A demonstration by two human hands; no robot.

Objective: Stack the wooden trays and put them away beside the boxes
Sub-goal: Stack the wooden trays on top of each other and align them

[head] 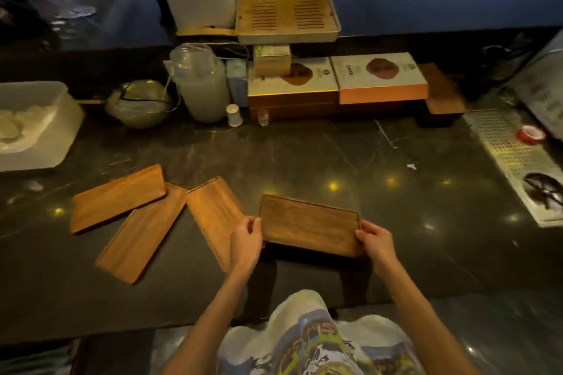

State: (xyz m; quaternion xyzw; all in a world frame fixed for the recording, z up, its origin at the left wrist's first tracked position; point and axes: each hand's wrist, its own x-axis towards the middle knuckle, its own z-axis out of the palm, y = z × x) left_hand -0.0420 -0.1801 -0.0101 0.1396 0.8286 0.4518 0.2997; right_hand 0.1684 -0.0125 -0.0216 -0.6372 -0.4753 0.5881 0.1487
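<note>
Both of my hands hold a dark wooden tray (309, 224) just above the black counter. My left hand (246, 240) grips its left short edge and my right hand (376, 242) grips its right short edge. Three lighter wooden trays lie flat on the counter to the left: one (118, 198) farthest left, one (141, 233) partly under it, and one (213, 213) next to my left hand. Flat gift boxes (380, 77) stand at the back of the counter, with a wooden tray (443, 91) lying to their right.
At the back stand a frosted jar (201, 85), a glass bowl (138, 103), a small white bottle (234, 115) and a slatted tea tray (288, 20) on top of small boxes. A white plastic tub (30, 125) sits far left. A perforated metal drain strip (515, 155) runs along the right.
</note>
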